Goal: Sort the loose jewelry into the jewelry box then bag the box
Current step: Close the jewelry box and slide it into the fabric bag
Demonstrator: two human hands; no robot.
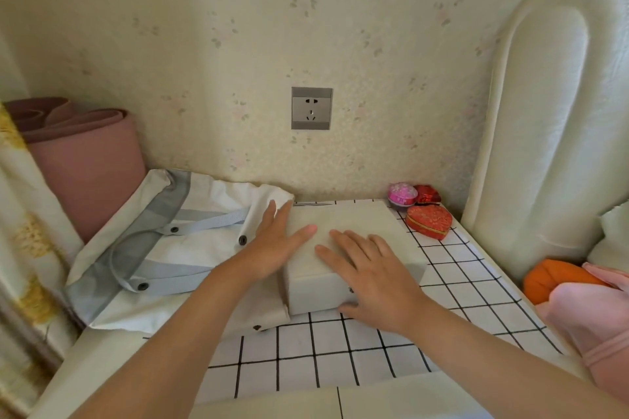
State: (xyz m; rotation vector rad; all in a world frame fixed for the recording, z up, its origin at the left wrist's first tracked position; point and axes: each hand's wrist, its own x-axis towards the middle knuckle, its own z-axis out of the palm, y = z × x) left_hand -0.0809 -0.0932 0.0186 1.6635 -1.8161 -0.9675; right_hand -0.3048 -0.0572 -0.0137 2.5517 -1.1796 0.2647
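Observation:
A closed white jewelry box [354, 219] stands on the checked tablecloth [340, 350]. My left hand [275, 245] lies against its left side, fingers straight and thumb over the lid. My right hand [371, 275] rests flat on the lid near the front right corner, with its thumb down by the box's front face. A white and grey tote bag [170, 245] lies flat to the left of the box, its edge under the box's left side. No loose jewelry shows.
Behind the box on the right sit a red heart-shaped case [429, 221], a pink round case [402, 193] and a small red case [428, 194]. A pink rolled mat [88, 163] stands at the left, a padded headboard [544, 112] at the right.

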